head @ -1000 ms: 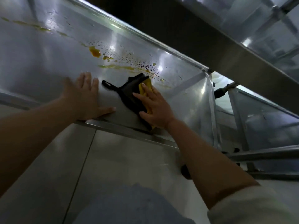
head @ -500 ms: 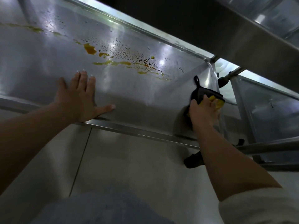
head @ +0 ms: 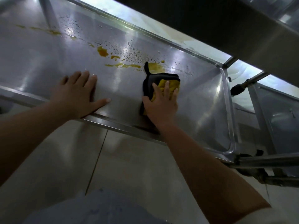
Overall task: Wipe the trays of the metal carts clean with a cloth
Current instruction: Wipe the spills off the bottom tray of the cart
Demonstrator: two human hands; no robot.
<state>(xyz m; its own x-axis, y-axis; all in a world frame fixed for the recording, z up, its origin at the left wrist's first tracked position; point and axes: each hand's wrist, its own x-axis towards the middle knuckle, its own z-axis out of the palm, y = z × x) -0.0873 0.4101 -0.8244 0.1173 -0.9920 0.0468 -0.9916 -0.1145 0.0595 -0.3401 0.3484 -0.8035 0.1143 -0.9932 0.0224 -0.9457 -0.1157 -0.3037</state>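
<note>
A steel cart tray [head: 202, 110] fills the upper part of the view, with a streak of orange-yellow spill [head: 123, 65] and water drops across its middle. My right hand [head: 161, 102] presses a black and yellow cloth [head: 161, 80] flat on the tray, just below the right end of the spill. The cloth's black loop pokes up into the stain. My left hand [head: 77, 92] lies flat on the tray near its front rim, fingers spread, holding nothing.
The tray's raised front rim [head: 121, 125] runs under both wrists. A higher shelf [head: 242, 34] of the cart hangs overhead. A second metal cart [head: 275, 113] stands at the right, its castor wheel [head: 252, 170] by the tray corner. Pale tiled floor [head: 129, 167] lies below.
My right hand slid the cloth from the middle to the tray's right end, then back left to just under the spill. My left hand stayed flat in place.
</note>
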